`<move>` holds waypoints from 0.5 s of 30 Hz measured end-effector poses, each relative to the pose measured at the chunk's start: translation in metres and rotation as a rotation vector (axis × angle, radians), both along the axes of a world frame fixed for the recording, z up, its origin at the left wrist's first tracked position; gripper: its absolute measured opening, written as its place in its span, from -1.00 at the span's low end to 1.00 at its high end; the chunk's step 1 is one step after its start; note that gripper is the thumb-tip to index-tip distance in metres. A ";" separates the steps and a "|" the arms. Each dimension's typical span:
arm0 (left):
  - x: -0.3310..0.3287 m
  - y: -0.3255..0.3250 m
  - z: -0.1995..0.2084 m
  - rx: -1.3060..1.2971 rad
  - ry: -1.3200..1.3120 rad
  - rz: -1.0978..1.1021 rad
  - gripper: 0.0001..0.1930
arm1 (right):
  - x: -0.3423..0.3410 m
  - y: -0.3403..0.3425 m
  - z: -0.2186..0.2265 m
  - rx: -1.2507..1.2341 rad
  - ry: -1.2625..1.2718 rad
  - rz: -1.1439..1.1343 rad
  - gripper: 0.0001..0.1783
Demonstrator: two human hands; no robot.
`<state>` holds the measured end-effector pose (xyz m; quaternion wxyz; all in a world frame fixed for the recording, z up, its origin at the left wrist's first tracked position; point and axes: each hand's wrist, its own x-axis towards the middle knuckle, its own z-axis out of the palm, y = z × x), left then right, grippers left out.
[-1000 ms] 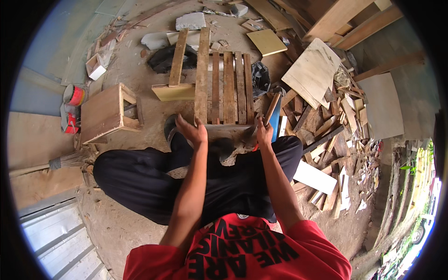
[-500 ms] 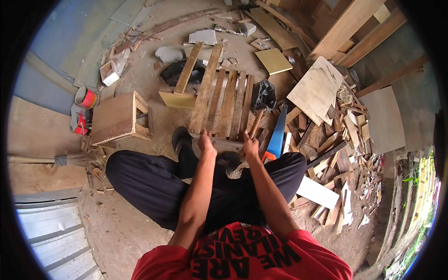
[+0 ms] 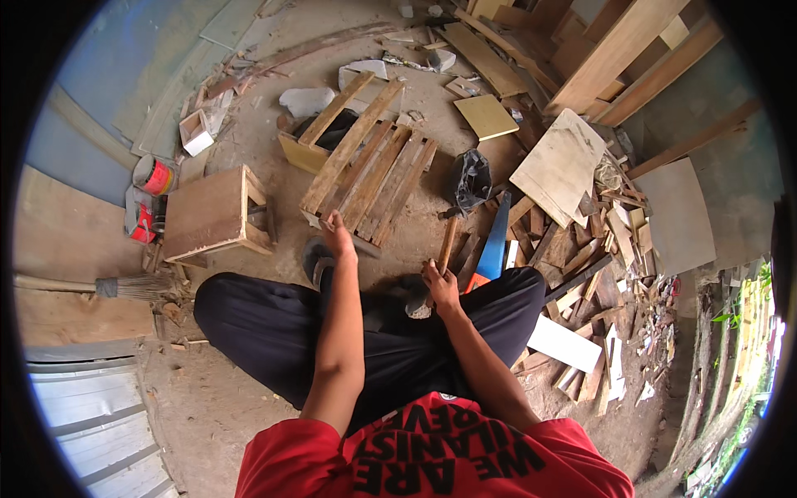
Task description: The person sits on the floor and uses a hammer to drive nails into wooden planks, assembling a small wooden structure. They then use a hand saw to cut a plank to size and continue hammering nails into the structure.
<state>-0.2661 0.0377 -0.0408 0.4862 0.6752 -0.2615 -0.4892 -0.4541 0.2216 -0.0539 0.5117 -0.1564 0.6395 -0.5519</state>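
A slatted wooden frame (image 3: 371,189) lies slanted on the ground ahead of me, its boards side by side with narrow gaps. My left hand (image 3: 339,235) grips its near left corner; some fingertips are hidden there. In my right hand (image 3: 441,286) is a hammer (image 3: 446,245), its wooden handle sticking up and away from me and its dull head low by my legs. The hammer is apart from the frame. Just right of that hand lies a handsaw (image 3: 496,241) with a blue blade and orange handle.
A small wooden stool (image 3: 207,214) stands at the left, beside red paint cans (image 3: 154,174) and a broom (image 3: 133,286). Beyond the frame are a yellowish board box (image 3: 303,155) and a black plastic bag (image 3: 471,178). Scrap wood (image 3: 581,249) heaps up at the right.
The slatted frame has turned, its near end swinging left, with my left hand moving left along with it. My right hand has drawn slightly back toward me with the hammer, away from the frame.
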 end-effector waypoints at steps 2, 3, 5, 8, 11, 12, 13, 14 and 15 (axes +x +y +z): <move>-0.019 0.019 -0.012 -0.199 -0.108 -0.019 -0.30 | -0.010 0.014 0.000 0.002 0.069 0.015 -0.52; -0.025 0.025 -0.015 -0.150 -0.205 0.024 -0.28 | -0.010 0.017 0.004 0.009 0.097 0.047 -0.51; -0.036 0.036 -0.020 -0.154 -0.279 0.062 -0.25 | -0.011 0.019 0.016 0.002 0.153 0.060 -0.49; -0.039 0.050 -0.008 -0.360 -0.187 0.188 -0.35 | -0.006 0.019 0.060 -0.110 0.171 0.010 -0.56; -0.018 0.041 0.013 -0.491 -0.109 0.214 -0.46 | 0.007 0.012 0.148 -0.251 0.204 0.047 -0.61; -0.014 0.032 0.024 -0.525 0.007 0.200 -0.51 | 0.007 0.010 0.173 -0.301 0.243 0.057 -0.62; -0.004 0.020 0.034 -0.561 0.112 0.187 -0.55 | 0.009 0.008 0.204 -0.356 0.217 0.101 -0.62; 0.001 0.013 0.045 -0.591 0.219 0.171 -0.59 | 0.010 0.007 0.233 -0.376 0.250 0.142 -0.62; -0.004 0.011 0.062 -0.544 0.267 0.136 -0.62 | 0.006 0.008 0.259 -0.428 0.215 0.135 -0.60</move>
